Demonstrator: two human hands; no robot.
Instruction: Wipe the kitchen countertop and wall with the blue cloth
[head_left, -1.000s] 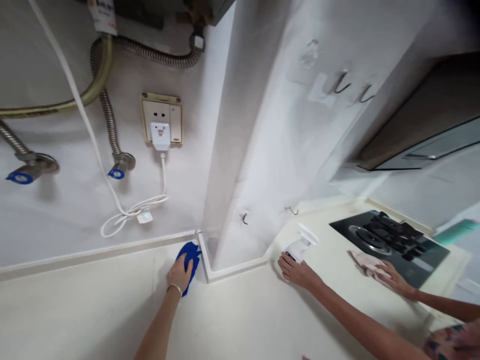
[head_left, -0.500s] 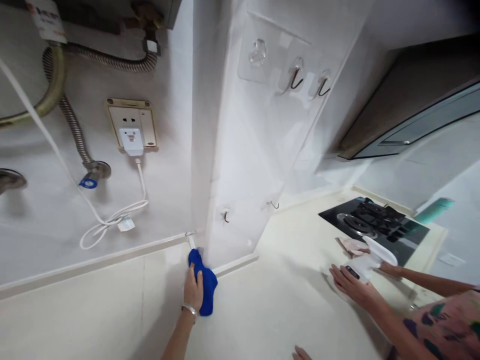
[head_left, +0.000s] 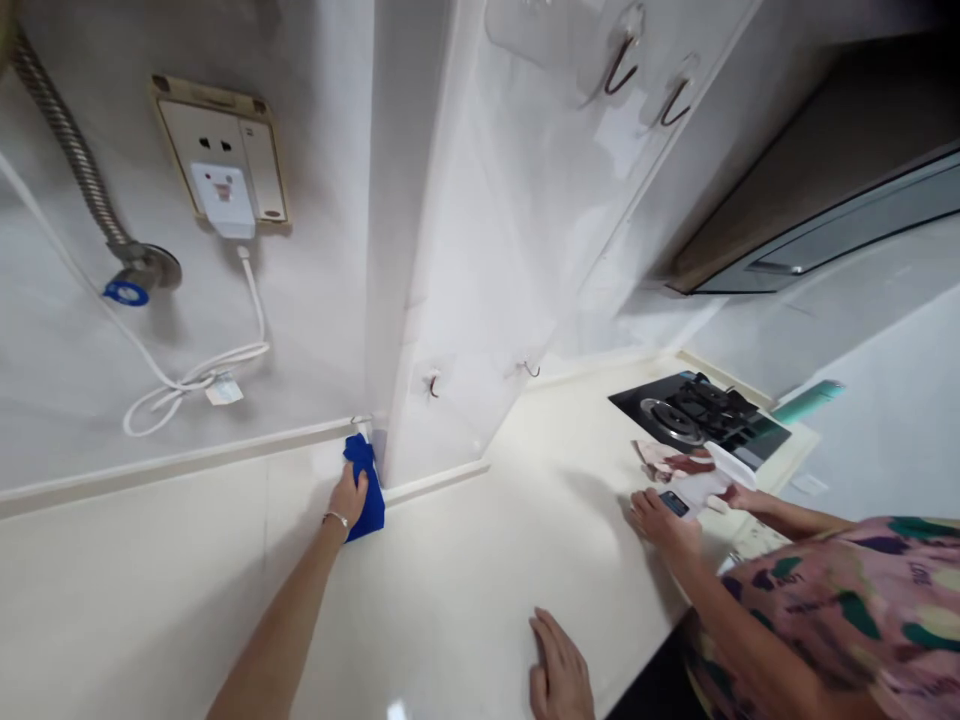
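My left hand, with a bracelet on its wrist, presses a blue cloth into the corner where the counter meets the wall and the pillar. The fingers are closed over the cloth, which bunches up at its upper end by the edge strip. Lower in the view, my right hand rests on the pale counter close to its front edge. It holds nothing, and its fingers are stretched out.
To the right, another person's hands hold a white object with a dark panel beside a pinkish cloth. A gas hob lies beyond. A plugged-in charger, a looped cord and a hook are on the walls.
My view has moved lower and closer, and more of my right hand shows on the counter. My left hand stays in the corner with the cloth, whose shape has shifted.
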